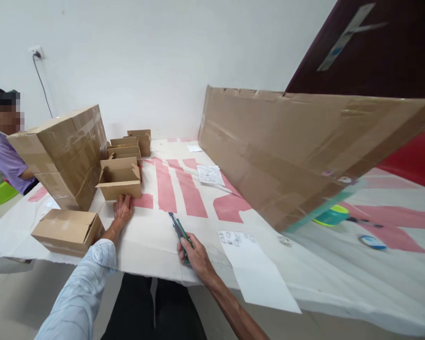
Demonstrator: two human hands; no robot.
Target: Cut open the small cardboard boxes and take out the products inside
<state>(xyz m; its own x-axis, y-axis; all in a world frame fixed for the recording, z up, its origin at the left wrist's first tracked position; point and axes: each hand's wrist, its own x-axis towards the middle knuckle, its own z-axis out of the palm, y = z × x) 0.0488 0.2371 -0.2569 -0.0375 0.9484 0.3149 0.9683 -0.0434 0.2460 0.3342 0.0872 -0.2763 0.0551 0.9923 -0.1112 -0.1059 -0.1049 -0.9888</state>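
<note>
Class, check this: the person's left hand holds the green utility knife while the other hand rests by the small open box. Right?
Not right. In the head view the right hand holds the green utility knife; the left hand rests by the small open box.

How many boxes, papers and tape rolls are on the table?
Small open boxes: 3
Closed boxes: 2
Papers: 3
Tape rolls: 2
Total: 10

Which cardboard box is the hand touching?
The left hand touches the small open brown cardboard box with raised flaps; the others stand apart.
</note>
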